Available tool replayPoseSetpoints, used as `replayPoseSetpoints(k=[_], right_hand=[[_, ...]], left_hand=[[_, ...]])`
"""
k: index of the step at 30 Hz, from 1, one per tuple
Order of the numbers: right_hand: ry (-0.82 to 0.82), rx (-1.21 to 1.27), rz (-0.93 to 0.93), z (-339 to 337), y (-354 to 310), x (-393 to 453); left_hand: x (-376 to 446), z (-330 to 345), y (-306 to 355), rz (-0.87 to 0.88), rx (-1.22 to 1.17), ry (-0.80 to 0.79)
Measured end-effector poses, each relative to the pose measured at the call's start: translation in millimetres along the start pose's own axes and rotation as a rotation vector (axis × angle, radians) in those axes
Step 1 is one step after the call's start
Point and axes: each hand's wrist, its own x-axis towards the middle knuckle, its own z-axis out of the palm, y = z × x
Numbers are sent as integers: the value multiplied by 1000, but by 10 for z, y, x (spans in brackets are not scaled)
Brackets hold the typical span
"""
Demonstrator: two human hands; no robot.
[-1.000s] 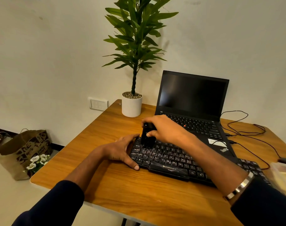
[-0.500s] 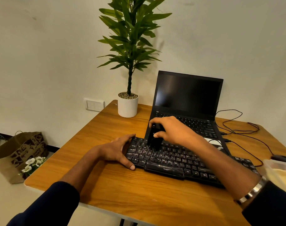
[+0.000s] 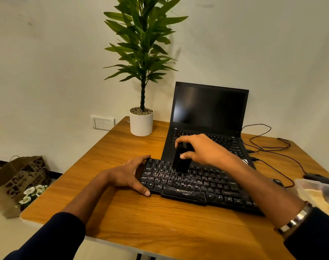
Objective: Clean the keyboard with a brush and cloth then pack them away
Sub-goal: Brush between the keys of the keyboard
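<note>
A black keyboard (image 3: pixel 201 186) lies across the wooden table (image 3: pixel 133 222) in front of an open laptop (image 3: pixel 208 113). My right hand (image 3: pixel 203 149) grips a black brush (image 3: pixel 181 162) upright, its bristle end down on the upper key rows left of centre. My left hand (image 3: pixel 130 175) grips the keyboard's left end, thumb along the front edge, fingers over the back corner. No cloth shows clearly.
A potted plant in a white pot (image 3: pixel 141 122) stands at the table's back left. Black cables (image 3: pixel 268 147) trail over the right side. A translucent plastic container (image 3: pixel 317 192) sits at the right edge. A paper bag (image 3: pixel 15 182) with white flowers rests on the floor left.
My right hand has carried the brush a little to the right along the upper key rows. My left hand has stayed on the keyboard's left end. The camera has shifted slightly.
</note>
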Motion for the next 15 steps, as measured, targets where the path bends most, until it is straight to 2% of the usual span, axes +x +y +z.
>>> replayPoseSetpoints(k=[5,11,15], right_hand=[[169,-16,102,-142,178,-8],[74,-52,78,9,201,-133],[-8,-11,67,-148,209,-171]], left_hand=[[9,1,-6,5,3,0],[10,-11,-10,14,-10,-10],[12,1,-23,28,-14,-6]])
